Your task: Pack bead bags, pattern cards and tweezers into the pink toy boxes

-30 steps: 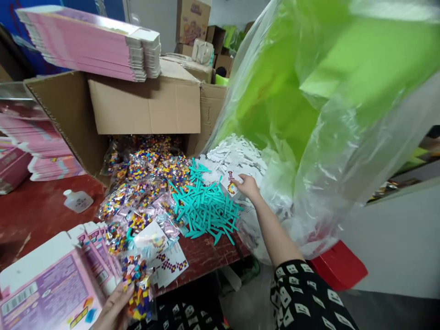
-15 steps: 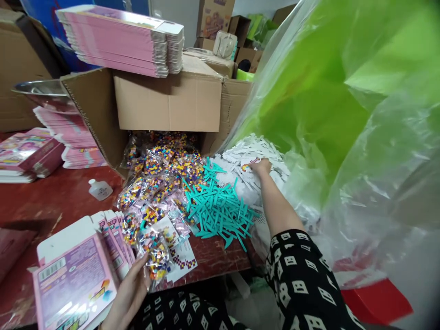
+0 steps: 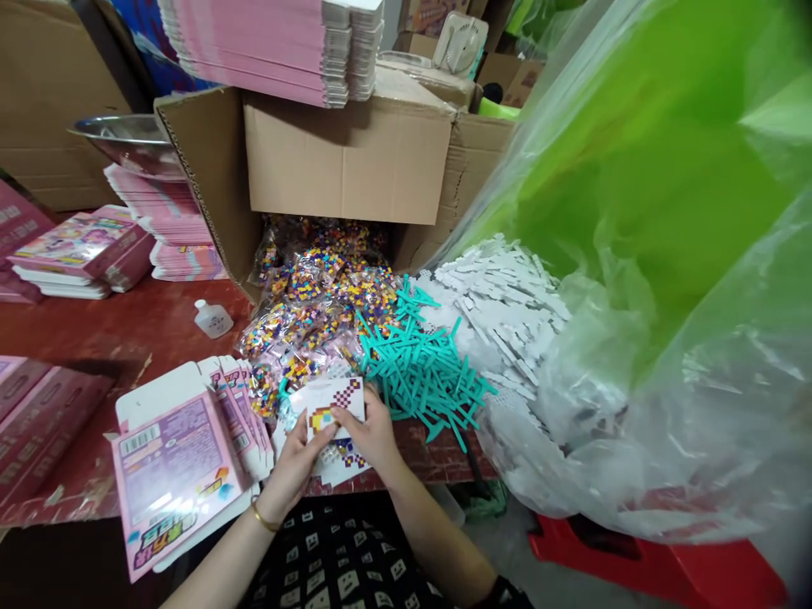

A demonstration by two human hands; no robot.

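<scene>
Gold bangle (image 3: 263,517) on left wrist, black garment (image 3: 342,558) with white square faces

A white paper card (image 3: 335,406) is showing a purple checker pattern (plus yellow and red pixels) beside teal plastic sticks (image 3: 424,372).

flat boxes (image 3: 178,457) left of bead bags (image 3: 310,313) | sticks (image 3: 422,372) right of bags | carton (image 3: 342,152) behind

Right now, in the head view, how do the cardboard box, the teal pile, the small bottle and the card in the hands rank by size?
1. Cardboard box
2. Teal pile
3. Card, though it lies nearer the camera
4. Bottle
</scene>
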